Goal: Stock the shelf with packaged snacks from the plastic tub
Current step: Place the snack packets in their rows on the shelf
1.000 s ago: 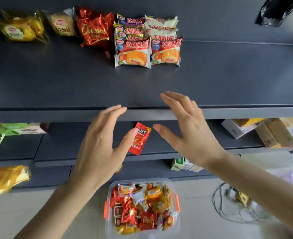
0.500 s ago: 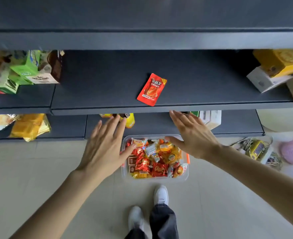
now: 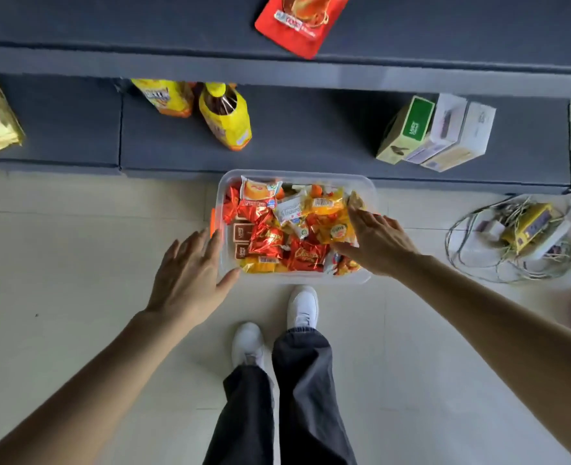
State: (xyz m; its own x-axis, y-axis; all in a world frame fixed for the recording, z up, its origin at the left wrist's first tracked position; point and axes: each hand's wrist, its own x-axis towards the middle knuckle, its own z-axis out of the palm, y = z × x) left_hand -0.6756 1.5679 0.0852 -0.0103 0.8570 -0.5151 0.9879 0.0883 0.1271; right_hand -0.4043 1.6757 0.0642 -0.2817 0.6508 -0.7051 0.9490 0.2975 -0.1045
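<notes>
Now | left hand [image 3: 190, 280] at tub [image 3: 297, 173] edge | right hand [image 3: 378, 243] over snacks [image 3: 267, 239] (both splayed, empty)

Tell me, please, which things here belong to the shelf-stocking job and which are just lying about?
Job: plastic tub, packaged snacks, shelf, red sachet, left hand, right hand.
Lying about: cable tangle, yellow device.

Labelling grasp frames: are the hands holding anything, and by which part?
Nothing held: left hand open beside the clear plastic tub; right hand spread over a yellow snack packet inside, fingers straight, no grip yet.
</notes>
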